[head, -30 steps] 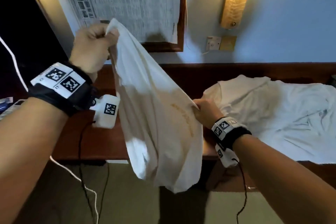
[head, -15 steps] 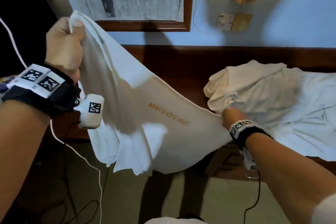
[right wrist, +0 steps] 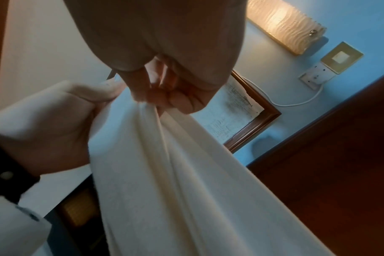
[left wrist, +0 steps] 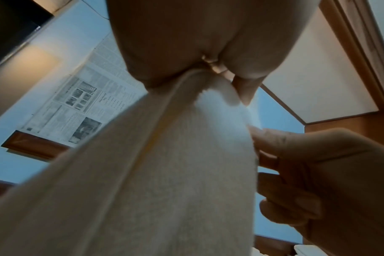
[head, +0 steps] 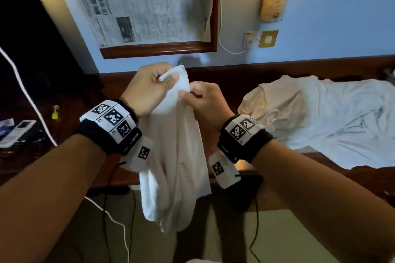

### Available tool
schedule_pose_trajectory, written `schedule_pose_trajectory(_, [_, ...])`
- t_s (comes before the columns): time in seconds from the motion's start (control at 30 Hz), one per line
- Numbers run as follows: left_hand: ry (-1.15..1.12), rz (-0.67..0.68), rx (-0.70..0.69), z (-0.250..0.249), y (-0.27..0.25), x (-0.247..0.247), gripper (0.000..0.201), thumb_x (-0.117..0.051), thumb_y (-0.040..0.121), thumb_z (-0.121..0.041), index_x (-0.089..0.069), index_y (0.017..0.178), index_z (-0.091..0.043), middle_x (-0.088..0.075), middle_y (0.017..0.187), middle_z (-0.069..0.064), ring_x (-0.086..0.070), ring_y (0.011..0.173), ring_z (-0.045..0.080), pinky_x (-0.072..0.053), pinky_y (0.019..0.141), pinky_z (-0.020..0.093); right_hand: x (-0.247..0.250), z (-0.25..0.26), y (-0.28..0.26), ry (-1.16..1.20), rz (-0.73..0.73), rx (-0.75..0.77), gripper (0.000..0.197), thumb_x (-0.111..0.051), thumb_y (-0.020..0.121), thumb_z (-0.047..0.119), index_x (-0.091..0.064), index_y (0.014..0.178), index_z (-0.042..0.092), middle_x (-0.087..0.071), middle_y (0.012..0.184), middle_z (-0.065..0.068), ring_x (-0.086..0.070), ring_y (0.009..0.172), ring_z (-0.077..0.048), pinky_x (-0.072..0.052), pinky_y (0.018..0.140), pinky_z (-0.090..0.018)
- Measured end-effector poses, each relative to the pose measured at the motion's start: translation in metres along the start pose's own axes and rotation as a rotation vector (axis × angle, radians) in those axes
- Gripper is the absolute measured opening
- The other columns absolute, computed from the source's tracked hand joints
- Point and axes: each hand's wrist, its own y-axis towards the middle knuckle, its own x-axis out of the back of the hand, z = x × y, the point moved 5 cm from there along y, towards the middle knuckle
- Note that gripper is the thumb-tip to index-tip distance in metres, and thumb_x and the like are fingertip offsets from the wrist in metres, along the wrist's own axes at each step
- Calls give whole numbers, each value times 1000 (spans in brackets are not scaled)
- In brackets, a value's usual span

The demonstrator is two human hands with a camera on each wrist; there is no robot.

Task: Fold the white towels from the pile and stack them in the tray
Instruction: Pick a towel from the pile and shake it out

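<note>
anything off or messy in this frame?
Nothing damaged or spilled. The pile of white towels lies crumpled on the wooden desk, one edge hanging over the front. The left hand and right hand pinch the held towel at its top; it hangs bunched, not yet folded flat.

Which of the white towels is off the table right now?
The towel gripped at its top edge by both hands, hanging before the table edge; the other towels lie crumpled on the table.
</note>
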Motion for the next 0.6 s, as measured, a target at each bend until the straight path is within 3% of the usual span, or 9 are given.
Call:
schedule_pose_trajectory(0.1, [-19, -47, -13, 3, -5, 19, 33, -56, 102, -14, -54, 70, -11, -44, 69, -5, -39, 62, 4, -31, 58, 21, -15, 8, -6, 93, -103, -43, 26, -63, 93, 14, -57, 75, -3, -49, 69, -10, -44, 62, -15, -39, 60, -28])
schedule_pose_trajectory(0.2, [-15, -61, -57, 4, -9, 31, 38, -57, 103, -25, -57, 76, 2, -49, 71, 6, -42, 64, 9, -33, 59, 24, -42, 6, -26, 184, -60, -101, 16, -61, 96, 14, -62, 93, -2, -61, 75, -12, -57, 60, -10, -48, 57, -24])
schedule_pose_trajectory(0.23, [-17, -60, -58, 5, -10, 34, 35, -58, 103, -27, -62, 79, -2, -54, 74, 6, -47, 66, 8, -36, 61, 21, -52, -3, -37, 180, -8, -130, 15, -61, 97, 13, -63, 98, -2, -67, 80, -15, -63, 64, -12, -54, 58, -28])
schedule_pose_trajectory(0.27, [-28, -63, -52, 8, -12, 36, 26, -59, 102, -26, -66, 84, -8, -59, 76, 1, -51, 68, 5, -39, 64, 18, -60, -17, -50, 125, 48, -164, 20, -61, 96, 17, -65, 101, -2, -71, 89, -19, -70, 72, -20, -60, 66, -39])
schedule_pose_trajectory(0.33, [-33, -91, -30, 14, -18, 43, 13, -60, 101, -21, -69, 91, -17, -63, 79, -9, -55, 70, -7, -41, 68, 10, -64, -56, -78, -113, 145, -240, 31, -61, 94, 32, -68, 102, 3, -72, 96, -20, -70, 84, -32, -58, 78, -52])
schedule_pose_trajectory(0.47, [30, -167, -14, 37, -23, 68, 13, -58, 101, -24, -68, 94, -22, -64, 81, -5, -53, 68, -2, -40, 65, 10, -33, -128, -139, -444, 248, -467, 25, -62, 97, 29, -66, 81, 10, -64, 75, -4, -56, 68, -14, -48, 67, -35])
schedule_pose_trajectory(0.53, [35, -195, 0, 48, -23, 80, 19, -56, 101, -28, -65, 85, -23, -57, 74, -7, -49, 64, 0, -38, 62, 16, -12, -151, -170, -568, 317, -600, 20, -60, 98, 27, -65, 83, 14, -67, 85, -3, -62, 78, -18, -46, 70, -30])
schedule_pose_trajectory(0.6, [4, -226, 24, 56, -21, 91, 32, -55, 100, -35, -61, 78, -13, -51, 74, 3, -46, 66, 11, -35, 59, 24, 14, -171, -198, -665, 313, -744, 19, -58, 98, 27, -65, 83, 18, -69, 90, -4, -66, 87, -23, -49, 74, -31])
